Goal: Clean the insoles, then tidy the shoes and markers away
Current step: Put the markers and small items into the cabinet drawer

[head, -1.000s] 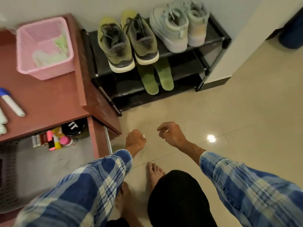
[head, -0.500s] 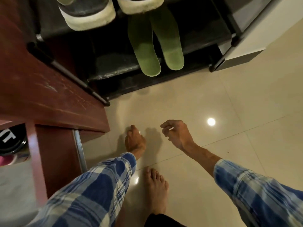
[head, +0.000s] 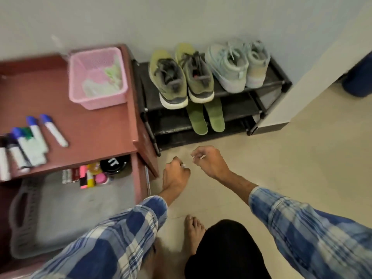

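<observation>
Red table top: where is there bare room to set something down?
Free: the patch of table bordered by the pink basket, the markers and the front-right edge. Crowded: the left side, with bunched markers; the basket fills the back-right corner.

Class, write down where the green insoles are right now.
In the head view, just right of centre, the green insoles lie side by side on the second shelf of the black shoe rack, beneath the olive shoes and right of the red table.

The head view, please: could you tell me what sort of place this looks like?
Probably a home entryway: a black tiered shoe rack holding olive-green lace-up sneakers stands against the pale wall, beside a reddish-brown wooden desk, on a beige tiled floor.
</observation>
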